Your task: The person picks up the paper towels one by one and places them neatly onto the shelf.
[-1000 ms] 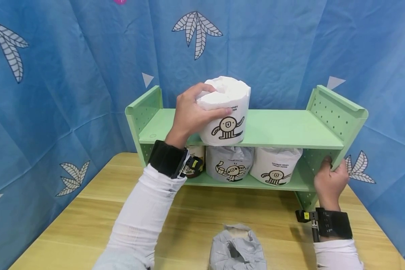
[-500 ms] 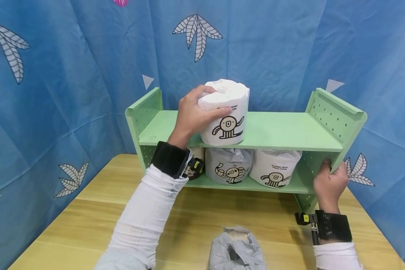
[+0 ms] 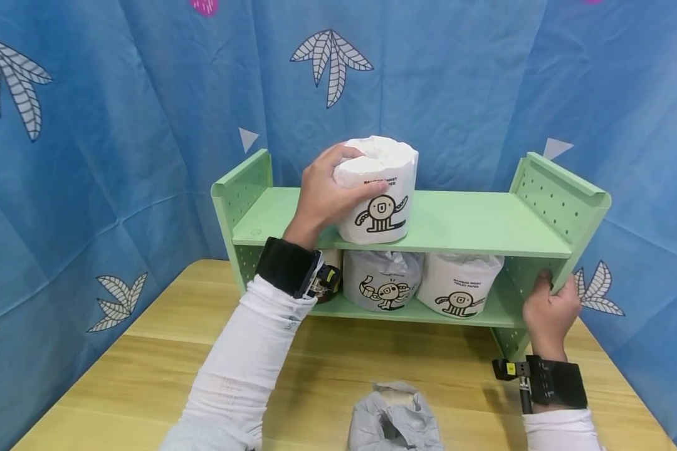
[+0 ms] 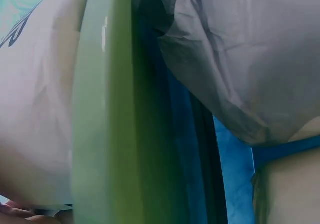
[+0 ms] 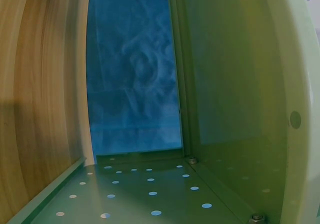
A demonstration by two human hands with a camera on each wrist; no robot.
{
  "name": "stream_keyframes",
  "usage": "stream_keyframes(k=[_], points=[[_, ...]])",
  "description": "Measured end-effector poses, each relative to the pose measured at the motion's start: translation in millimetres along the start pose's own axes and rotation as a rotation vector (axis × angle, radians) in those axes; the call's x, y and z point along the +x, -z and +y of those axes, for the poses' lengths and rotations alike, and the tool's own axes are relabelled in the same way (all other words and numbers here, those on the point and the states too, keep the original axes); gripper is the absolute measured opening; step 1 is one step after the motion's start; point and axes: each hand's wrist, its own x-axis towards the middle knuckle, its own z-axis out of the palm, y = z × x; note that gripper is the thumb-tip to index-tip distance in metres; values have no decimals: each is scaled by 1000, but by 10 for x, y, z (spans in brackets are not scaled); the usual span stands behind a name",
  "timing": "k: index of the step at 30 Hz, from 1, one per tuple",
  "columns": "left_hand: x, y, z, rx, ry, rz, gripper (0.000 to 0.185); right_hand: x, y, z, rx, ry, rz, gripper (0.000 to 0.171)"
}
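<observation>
A white paper-wrapped toilet roll (image 3: 380, 207) with a cartoon figure is at the front of the top board of the green shelf (image 3: 479, 219). My left hand (image 3: 330, 191) grips that roll from its left, thumb across the printed front and fingers over the top. At the shelf's right side panel, my right hand (image 3: 551, 310) holds the panel's front edge below the top board. On the lower board sit a grey-wrapped roll (image 3: 383, 282), a white-wrapped roll (image 3: 459, 285) and, mostly hidden by my left wrist, a brownish roll (image 3: 331, 258).
Nearer me on the wooden table (image 3: 146, 369) stands another grey-wrapped roll (image 3: 395, 419), its top paper crumpled open around the core hole. A blue patterned curtain (image 3: 457, 94) hangs behind the shelf and along both sides.
The whole scene sits slightly lower as the head view tilts up a little. The left hand keeps its grip on the white roll; the right hand stays on the side panel.
</observation>
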Motion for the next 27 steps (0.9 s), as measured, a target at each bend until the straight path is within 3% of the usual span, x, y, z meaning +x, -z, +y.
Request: stream_keyframes(k=[9, 18, 27], points=[[-15, 9, -37, 41, 25, -65, 62, -10, 4, 2, 24, 20, 1, 33], [-36, 1, -65, -26, 61, -115, 76, -30, 13, -12, 0, 9, 9, 35], [-50, 13, -64, -6, 23, -98, 81, -38, 8, -27, 9, 10, 15, 36]])
